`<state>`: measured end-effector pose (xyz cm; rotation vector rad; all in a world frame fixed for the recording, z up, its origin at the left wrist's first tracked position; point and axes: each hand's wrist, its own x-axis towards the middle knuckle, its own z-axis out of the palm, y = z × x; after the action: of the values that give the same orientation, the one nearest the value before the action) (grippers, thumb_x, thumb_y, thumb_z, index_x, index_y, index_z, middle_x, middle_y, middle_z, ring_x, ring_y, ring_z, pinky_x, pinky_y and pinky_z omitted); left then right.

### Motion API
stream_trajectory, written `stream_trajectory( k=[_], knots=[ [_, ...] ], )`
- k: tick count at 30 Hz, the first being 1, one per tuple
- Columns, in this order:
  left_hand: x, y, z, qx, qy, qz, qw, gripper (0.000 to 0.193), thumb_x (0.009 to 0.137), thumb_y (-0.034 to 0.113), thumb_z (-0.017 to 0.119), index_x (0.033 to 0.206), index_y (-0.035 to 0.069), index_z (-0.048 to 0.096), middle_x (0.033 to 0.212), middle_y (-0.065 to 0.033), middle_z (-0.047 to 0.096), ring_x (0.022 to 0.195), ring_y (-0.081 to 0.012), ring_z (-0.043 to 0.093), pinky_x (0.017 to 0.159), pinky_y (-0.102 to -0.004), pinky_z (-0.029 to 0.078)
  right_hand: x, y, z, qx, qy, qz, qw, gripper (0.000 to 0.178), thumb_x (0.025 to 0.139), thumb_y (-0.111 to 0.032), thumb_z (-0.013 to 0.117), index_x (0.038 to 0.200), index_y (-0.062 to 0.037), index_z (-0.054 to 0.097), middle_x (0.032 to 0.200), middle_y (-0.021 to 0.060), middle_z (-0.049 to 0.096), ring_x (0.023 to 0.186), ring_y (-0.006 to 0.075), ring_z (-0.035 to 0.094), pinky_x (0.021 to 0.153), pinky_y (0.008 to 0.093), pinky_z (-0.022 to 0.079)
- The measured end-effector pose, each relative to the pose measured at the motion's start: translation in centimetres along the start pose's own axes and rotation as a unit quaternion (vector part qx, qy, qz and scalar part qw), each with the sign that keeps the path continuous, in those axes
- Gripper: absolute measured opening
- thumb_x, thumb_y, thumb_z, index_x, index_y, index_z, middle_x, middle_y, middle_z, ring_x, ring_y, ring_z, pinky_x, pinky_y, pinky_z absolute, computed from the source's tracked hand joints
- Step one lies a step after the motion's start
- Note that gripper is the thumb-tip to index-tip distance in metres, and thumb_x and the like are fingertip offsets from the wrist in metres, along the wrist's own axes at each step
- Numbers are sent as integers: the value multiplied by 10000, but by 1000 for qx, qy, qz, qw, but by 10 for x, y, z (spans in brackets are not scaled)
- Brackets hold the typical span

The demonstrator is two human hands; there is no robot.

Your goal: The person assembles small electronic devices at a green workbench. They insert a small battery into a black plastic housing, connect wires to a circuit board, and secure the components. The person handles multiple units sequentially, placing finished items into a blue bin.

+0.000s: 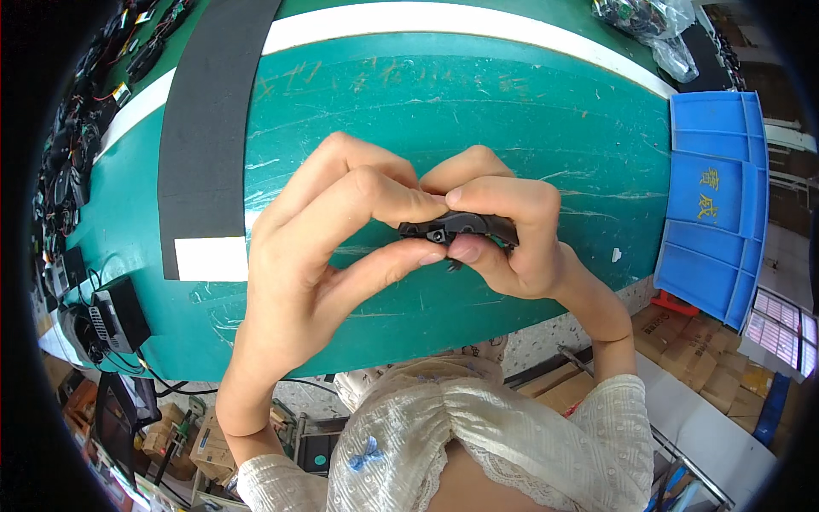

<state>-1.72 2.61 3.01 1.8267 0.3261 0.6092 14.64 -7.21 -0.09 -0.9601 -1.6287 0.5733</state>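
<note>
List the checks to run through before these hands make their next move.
1. Left hand on the black part with thumb and finger: ok.
2. Right hand on the same part: ok.
3. One hand free: not ok, both are on the part.
4. Small round feature left uncovered: ok, it shows between the left hand's fingertips.
5. Black part undamaged: cannot tell, fingers hide some of it.
6. Blue bin clear of both hands: ok, it is off to the right.

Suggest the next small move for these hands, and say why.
Perhaps tilt the black part slightly to see it better: the left hand and right hand both pinch it between thumb and fingers, so it looks steadily held, yet they hide some of its surface.
</note>
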Motion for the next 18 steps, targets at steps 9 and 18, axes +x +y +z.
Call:
stream_trajectory(
  k=[9, 18],
  knots=[
    [0, 2, 4, 22, -7, 4, 1000, 239, 729, 57, 690, 921, -18, 570, 941, -122, 515, 881, -201, 511, 795, -298, 423, 1, 2, -4, -26, -20, -15, 999, 426, 767, 21, 643, 1113, -54, 405, 981, 136, 523, 871, 294, 518, 769, 399, 429],
    [-3, -3, 14, 80, 33, 46, 995, 221, 758, 32, 646, 947, -8, 539, 952, -129, 496, 854, -226, 485, 797, -311, 397, 0, 5, -3, -19, -20, 7, 1000, 424, 789, 45, 616, 1117, -38, 359, 1004, 161, 514, 890, 290, 523, 767, 383, 436]
  ],
)
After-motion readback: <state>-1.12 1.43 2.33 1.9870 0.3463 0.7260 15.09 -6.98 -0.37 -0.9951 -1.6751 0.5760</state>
